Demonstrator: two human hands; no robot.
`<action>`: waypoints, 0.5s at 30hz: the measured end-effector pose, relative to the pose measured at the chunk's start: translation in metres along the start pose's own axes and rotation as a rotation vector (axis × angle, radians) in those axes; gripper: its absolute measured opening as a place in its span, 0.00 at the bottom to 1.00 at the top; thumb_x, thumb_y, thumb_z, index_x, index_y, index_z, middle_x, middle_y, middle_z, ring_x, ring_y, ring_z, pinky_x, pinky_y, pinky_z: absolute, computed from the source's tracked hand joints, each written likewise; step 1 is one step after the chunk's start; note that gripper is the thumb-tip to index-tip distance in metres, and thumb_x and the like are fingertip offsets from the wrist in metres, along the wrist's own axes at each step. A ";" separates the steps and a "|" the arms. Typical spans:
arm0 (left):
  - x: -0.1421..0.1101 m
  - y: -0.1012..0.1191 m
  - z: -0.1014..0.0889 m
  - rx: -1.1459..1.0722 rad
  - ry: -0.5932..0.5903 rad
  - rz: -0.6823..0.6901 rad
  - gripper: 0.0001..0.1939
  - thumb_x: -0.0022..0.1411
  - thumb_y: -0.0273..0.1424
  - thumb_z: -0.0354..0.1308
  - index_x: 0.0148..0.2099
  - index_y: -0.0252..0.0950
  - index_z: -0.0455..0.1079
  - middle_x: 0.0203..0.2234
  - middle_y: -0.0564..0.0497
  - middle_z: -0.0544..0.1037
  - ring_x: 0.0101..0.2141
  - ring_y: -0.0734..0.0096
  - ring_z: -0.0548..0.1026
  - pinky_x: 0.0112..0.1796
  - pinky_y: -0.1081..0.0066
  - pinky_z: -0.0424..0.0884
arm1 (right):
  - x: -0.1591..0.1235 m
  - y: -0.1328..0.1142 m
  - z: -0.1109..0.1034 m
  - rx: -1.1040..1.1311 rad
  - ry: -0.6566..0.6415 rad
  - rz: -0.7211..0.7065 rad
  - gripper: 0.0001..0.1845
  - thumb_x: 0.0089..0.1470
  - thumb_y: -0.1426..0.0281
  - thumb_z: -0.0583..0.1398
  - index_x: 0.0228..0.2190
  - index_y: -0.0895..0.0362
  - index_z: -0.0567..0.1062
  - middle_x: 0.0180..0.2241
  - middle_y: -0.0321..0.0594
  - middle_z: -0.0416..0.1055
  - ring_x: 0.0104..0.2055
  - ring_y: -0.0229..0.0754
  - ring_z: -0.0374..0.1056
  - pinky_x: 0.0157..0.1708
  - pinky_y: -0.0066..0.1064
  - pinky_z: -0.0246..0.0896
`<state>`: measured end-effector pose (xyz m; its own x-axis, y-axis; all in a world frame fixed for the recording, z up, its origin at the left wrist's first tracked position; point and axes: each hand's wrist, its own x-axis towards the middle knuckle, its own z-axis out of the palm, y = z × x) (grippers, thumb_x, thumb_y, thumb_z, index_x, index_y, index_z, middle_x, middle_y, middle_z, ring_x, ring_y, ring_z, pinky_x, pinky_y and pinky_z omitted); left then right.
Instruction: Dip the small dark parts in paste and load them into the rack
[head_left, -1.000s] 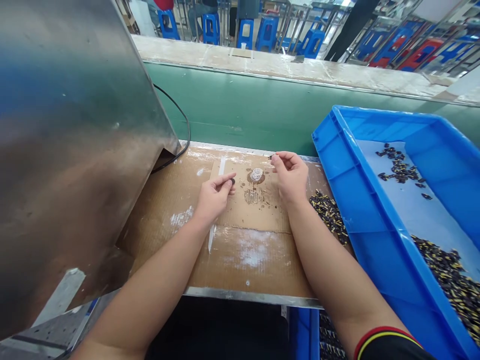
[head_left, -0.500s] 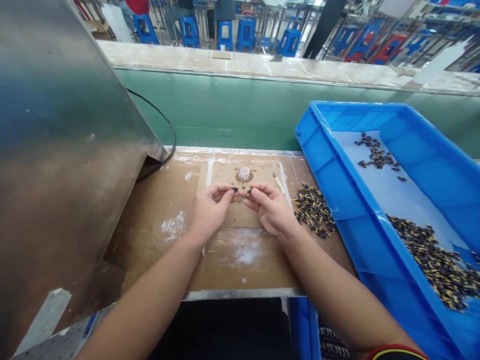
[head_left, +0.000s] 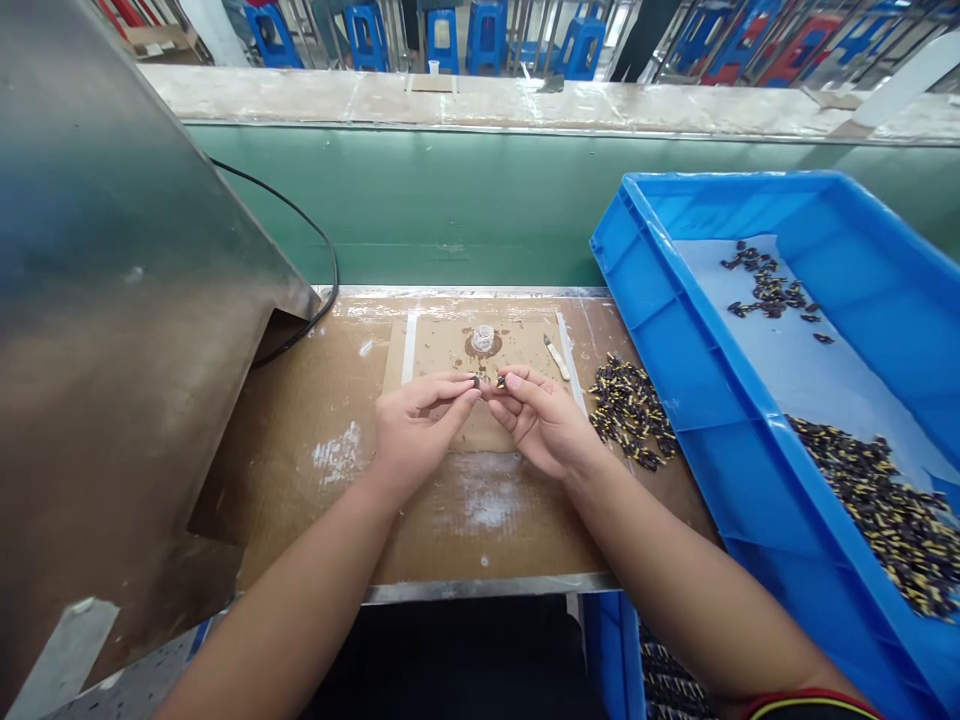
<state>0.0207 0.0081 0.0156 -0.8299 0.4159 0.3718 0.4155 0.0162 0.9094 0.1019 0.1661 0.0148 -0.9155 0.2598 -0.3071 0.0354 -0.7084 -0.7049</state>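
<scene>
Head view: at far left stands a large sheet-metal housing point(head_left: 112, 350), its brushed face dull and smudged. A thin black cable point(head_left: 330, 250) curves out beside it. The worktop point(head_left: 292, 520) is faced with brown cardboard, scuffed, with whitish residue; a white tape strip point(head_left: 409, 345) borders a paler board at its centre.

The left hand point(head_left: 416, 425) pinches a small dark piece point(head_left: 475, 382) between thumb and forefinger, the other fingers folded close together. Just beyond, on the far side, a translucent rounded object point(head_left: 483, 337) sits on a brown stain. The right hand point(head_left: 546, 420) holds a small black-and-yellow part point(head_left: 501, 381) between thumb and forefinger, the remaining fingers loosely curled, palm partly turned up. Both pieces are over the board, near each other; whether they touch cannot be told.

Step in hand, as judged: close two-handed work on this pair. The next move appears to call for a light, steady pinch and fine alignment at the fingertips.

Right of the hands lies a slim pointed tool point(head_left: 557, 360), pale-handled, then a loose pile of black-and-yellow parts point(head_left: 630, 410). At far right, a glossy, straight-sided blue plastic crate point(head_left: 675, 340), lined with smooth white paper point(head_left: 832, 380), holds more such parts.
</scene>
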 end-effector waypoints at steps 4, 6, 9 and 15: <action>-0.002 0.007 0.001 -0.032 0.023 -0.007 0.03 0.62 0.33 0.71 0.39 0.41 0.84 0.40 0.47 0.86 0.41 0.63 0.84 0.48 0.62 0.82 | 0.000 -0.001 -0.003 0.131 -0.021 0.094 0.13 0.49 0.66 0.76 0.36 0.53 0.81 0.35 0.34 0.83 0.44 0.37 0.82 0.42 0.20 0.78; -0.004 0.009 0.001 -0.023 0.027 -0.007 0.03 0.62 0.32 0.70 0.40 0.41 0.84 0.40 0.48 0.86 0.42 0.62 0.84 0.50 0.61 0.81 | 0.001 -0.002 -0.004 0.179 -0.030 0.140 0.12 0.49 0.68 0.75 0.36 0.53 0.81 0.34 0.34 0.83 0.45 0.37 0.82 0.43 0.18 0.78; -0.005 0.012 0.002 -0.008 0.034 -0.008 0.03 0.63 0.32 0.70 0.40 0.42 0.84 0.40 0.48 0.86 0.43 0.62 0.84 0.51 0.59 0.81 | 0.001 -0.003 -0.004 0.191 -0.030 0.165 0.10 0.52 0.69 0.74 0.35 0.54 0.81 0.35 0.35 0.84 0.46 0.38 0.82 0.42 0.19 0.79; -0.006 0.014 0.003 -0.095 0.053 -0.080 0.04 0.62 0.32 0.71 0.40 0.42 0.84 0.41 0.48 0.86 0.43 0.62 0.84 0.50 0.61 0.82 | 0.000 0.000 -0.006 0.110 -0.030 0.125 0.12 0.51 0.65 0.74 0.36 0.54 0.81 0.36 0.37 0.83 0.50 0.42 0.81 0.42 0.23 0.80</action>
<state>0.0332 0.0087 0.0256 -0.8785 0.3682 0.3044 0.3123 -0.0396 0.9492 0.1045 0.1700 0.0114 -0.9185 0.1464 -0.3673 0.1071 -0.8020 -0.5876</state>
